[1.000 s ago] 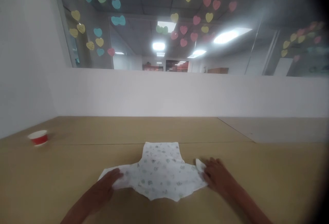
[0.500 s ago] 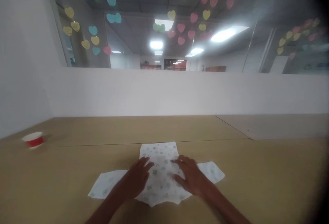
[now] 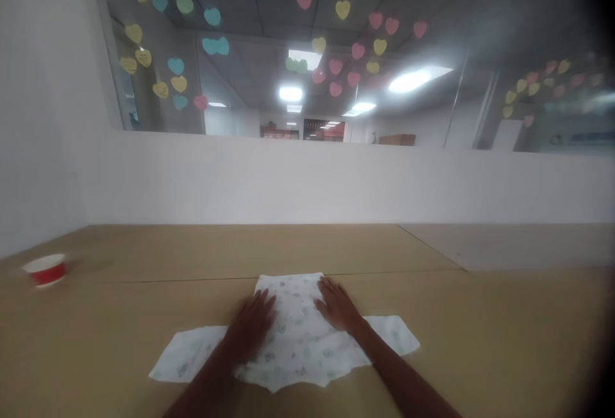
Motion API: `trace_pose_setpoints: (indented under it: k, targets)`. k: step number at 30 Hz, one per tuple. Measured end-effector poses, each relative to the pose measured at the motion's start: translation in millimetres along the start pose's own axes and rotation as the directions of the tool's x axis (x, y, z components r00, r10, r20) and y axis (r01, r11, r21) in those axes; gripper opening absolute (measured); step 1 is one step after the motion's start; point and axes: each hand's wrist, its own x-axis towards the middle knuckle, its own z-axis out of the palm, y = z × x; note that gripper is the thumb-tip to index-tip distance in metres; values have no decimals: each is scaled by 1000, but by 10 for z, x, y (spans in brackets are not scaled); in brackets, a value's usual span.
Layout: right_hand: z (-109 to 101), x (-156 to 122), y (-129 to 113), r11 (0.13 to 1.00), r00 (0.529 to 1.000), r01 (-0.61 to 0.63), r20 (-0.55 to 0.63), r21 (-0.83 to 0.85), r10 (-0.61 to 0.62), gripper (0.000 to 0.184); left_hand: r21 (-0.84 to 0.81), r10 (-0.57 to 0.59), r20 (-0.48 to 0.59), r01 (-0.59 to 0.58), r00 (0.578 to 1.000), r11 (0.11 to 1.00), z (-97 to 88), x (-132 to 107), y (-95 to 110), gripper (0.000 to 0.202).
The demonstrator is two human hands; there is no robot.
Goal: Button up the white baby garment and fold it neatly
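A small white long-sleeved shirt with a faint green and grey print lies spread on the table in front of me, sleeves out to both sides. Its straight edge points away from me and its uneven edge is nearest me. My left hand rests on the left side of the body, fingers stretched forward. Along the right edge, near the far corner, my right hand lies flat with its fingers apart. My forearms cover parts of both sleeves.
A red and white paper bowl stands on the wooden table at the far left. Behind the table rises a white wall, topped by a window with heart-shaped sticky notes. A seam runs across the tabletop just beyond the shirt.
My right hand has moved outward and away from me to the shirt's far right edge, and its fingers have flattened. My left hand has shifted slightly left. The view has tilted up a little.
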Motion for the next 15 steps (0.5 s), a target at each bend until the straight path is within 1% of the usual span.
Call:
trace_pose_setpoints:
  k: [1, 3, 4, 5, 6, 8, 9, 12, 13, 15]
  targets:
    - [-12, -100, 19, 999, 996, 39, -76, 11, -38, 56, -7, 6, 30, -5, 1000, 1000, -38, -69, 14, 47]
    - [-21, -334, 73, 988, 963, 152, -228, 24, -143, 49, -17, 16, 92, -15, 996, 1000, -85, -225, 36, 47]
    - [-23, -452, 121, 978, 946, 203, -265, 37, -186, 47, -15, 13, 104, -12, 994, 1000, -98, -304, 38, 48]
    - [-26, -558, 190, 970, 938, 237, -275, 62, -211, 46, -8, 5, 106, -4, 994, 1000, -108, -376, 33, 48]
    - [-31, -645, 282, 966, 939, 243, -273, 92, -210, 46, 0, -9, 95, 9, 995, 1000, -120, -437, 20, 48]
    - [-44, -740, 526, 972, 954, 194, -257, 134, -156, 48, 16, -50, 65, 49, 997, 999, -152, -516, -33, 49]
    - [-53, -747, 665, 979, 958, 150, -264, 136, -110, 49, 19, -73, 72, 72, 995, 997, -171, -535, -77, 50]
    - [-94, -664, 1036, 991, 954, 49, -300, 121, -11, 51, 8, -138, 141, 139, 980, 990, -209, -539, -294, 52]
    - [-118, -630, 1113, 991, 948, 39, -319, 126, 4, 51, 4, -161, 156, 162, 975, 987, -205, -537, -395, 52]
    - [-184, -593, 1178, 985, 930, 40, -366, 167, 24, 47, 12, -230, 154, 231, 961, 973, -166, -549, -625, 53]
